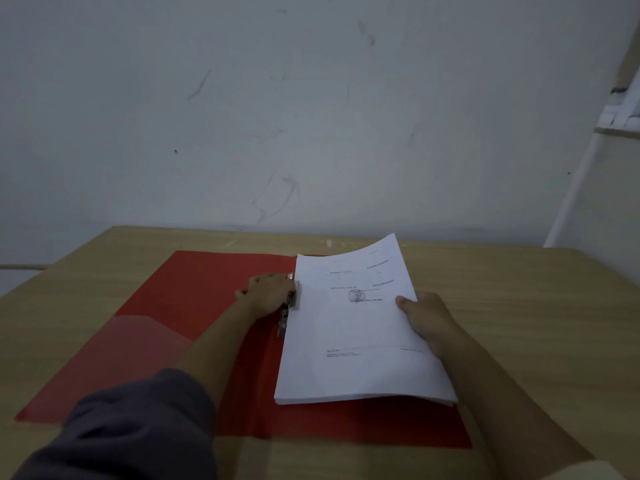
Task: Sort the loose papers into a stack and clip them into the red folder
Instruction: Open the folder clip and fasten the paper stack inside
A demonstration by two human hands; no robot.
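Observation:
The red folder (180, 327) lies open and flat on the wooden table (536, 306). A stack of white printed papers (353, 341) sits over the folder's right half, its right side lifted a little. My right hand (427, 320) grips the stack's right edge, thumb on top. My left hand (270, 292) is at the metal clip (287, 313) along the folder's spine, fingers curled on the clip lever beside the stack's left edge. The rest of the clip is hidden under the papers.
A grey-white wall (277, 116) rises right behind the table's far edge. At the upper right a white ledge (620, 123) juts out. A clear pocket (138, 337) covers the folder's left inner flap.

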